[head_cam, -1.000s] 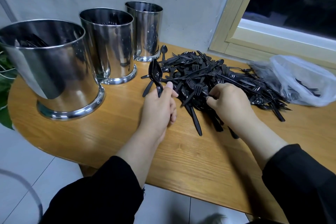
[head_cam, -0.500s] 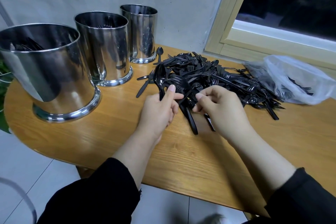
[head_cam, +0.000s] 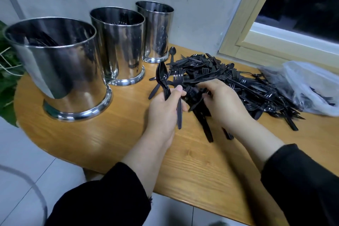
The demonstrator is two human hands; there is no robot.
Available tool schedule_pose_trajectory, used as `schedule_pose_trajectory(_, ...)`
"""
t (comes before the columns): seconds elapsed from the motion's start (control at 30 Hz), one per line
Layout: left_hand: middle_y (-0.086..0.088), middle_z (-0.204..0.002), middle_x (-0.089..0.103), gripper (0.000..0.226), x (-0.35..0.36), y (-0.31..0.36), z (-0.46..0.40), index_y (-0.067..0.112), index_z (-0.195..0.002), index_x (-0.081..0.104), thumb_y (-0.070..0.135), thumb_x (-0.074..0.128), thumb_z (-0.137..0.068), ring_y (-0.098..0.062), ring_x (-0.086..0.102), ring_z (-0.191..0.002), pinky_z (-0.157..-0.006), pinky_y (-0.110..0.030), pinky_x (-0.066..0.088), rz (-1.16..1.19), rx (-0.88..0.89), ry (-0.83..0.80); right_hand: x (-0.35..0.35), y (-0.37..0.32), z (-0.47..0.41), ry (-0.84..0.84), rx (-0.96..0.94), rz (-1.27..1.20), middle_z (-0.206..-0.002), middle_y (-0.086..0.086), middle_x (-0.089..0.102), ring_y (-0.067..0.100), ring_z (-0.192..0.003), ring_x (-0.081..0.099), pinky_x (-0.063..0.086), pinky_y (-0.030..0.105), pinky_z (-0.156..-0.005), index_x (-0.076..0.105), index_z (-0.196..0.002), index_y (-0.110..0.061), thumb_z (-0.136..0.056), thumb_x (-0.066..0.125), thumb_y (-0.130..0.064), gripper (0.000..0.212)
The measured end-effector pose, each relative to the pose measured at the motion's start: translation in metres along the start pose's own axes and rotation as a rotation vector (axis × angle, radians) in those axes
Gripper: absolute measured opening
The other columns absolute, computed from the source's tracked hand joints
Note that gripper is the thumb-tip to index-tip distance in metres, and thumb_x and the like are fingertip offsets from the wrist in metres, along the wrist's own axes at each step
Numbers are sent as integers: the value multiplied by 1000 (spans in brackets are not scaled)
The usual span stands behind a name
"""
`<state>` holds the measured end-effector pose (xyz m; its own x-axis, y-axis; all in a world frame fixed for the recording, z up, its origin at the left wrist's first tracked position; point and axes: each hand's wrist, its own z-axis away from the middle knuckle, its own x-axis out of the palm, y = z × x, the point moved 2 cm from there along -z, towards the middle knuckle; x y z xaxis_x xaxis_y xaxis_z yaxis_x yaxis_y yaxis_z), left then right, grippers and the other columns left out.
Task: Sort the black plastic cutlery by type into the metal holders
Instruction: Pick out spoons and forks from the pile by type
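— What lay around the fingers?
— The left hand (head_cam: 163, 110) gripped spoons (head_cam: 162, 80) and a fork (head_cam: 178, 86); the right hand (head_cam: 222, 102) curled into the cutlery pile (head_cam: 238, 82) on the table (head_cam: 110, 134). Three metal holders (head_cam: 60, 68) stood left of the fingers, a plastic bag (head_cam: 308, 82) to the right.
— Any writing?
— None readable.
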<state>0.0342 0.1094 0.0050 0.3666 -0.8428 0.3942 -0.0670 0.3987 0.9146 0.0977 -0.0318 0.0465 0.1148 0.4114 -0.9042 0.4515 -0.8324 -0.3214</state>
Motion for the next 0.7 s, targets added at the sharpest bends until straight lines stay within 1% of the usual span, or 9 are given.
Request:
schedule_pose_trajectory(0.03,0,-55,50,24,-1,0,0,12,-90,67,28,57,-105,-10,38,-45,-44,-22,30,8,2,18,3,6,-9,-56,-31,78,-134,0,61,23,-124,53,40,30,-104,62,-133,-20,-92,52,1,47)
schedule_pose_trajectory(0.1,1,-55,45,25,-3,0,0,12,-89,67,28,57,-105,-11,34,-46,-43,-23,26,50,4,43,9,11,-22,-140,-96,195,-138,1,58,30,-125,51,44,48,-103,58,-138,-23,-88,48,3,57)
schedule_pose_trajectory(0.2,-2,-57,44,25,-3,1,0,11,-90,67,27,56,-106,-11,32,-46,-42,-23,26,75,1,60,14,14,-30,-182,-185,298,-126,2,61,31,-108,53,48,49,-90,63,-132,-26,-87,49,0,53)
schedule_pose_trajectory(0.3,-2,-57,46,26,-3,1,1,10,-91,67,25,54,-107,-12,32,-46,-42,-24,25,87,4,57,13,16,-26,-125,-235,306,-117,4,64,29,-100,52,49,46,-87,69,-124,-22,-89,54,0,44)
schedule_pose_trajectory(0.43,1,-59,49,25,-4,0,1,11,-92,67,27,54,-107,-12,39,-49,-43,-25,30,59,12,49,-7,12,-17,108,-243,124,-116,7,67,30,-105,57,45,34,-92,70,-124,-10,-95,62,-4,31)
schedule_pose_trajectory(0.53,0,-63,52,24,-4,-1,1,11,-94,70,28,56,-106,-13,45,-54,-45,-25,36,16,30,37,-42,-6,-9,328,-114,-154,-90,-9,66,11,-90,59,41,17,-78,75,-108,-15,-97,65,-18,16)
schedule_pose_trajectory(0.57,0,-64,53,24,-3,-1,1,11,-96,71,28,57,-105,-13,47,-55,-45,-24,36,5,37,34,-50,-12,-6,317,-42,-262,-77,-14,64,5,-79,58,40,14,-68,75,-96,-19,-96,66,-24,10)
schedule_pose_trajectory(0.6,0,-65,55,23,-2,0,1,12,-96,72,28,59,-105,-14,49,-57,-45,-24,37,2,45,32,-55,-18,-4,260,22,-360,-69,-11,65,3,-68,57,40,15,-60,73,-86,-21,-95,67,-28,13)
schedule_pose_trajectory(0.7,0,-71,62,22,0,0,2,15,-95,75,30,61,-103,-17,51,-59,-46,-26,39,-14,54,14,-52,-32,5,33,68,-487,-69,4,69,8,-59,55,44,25,-58,70,-77,-12,-94,68,-30,25)
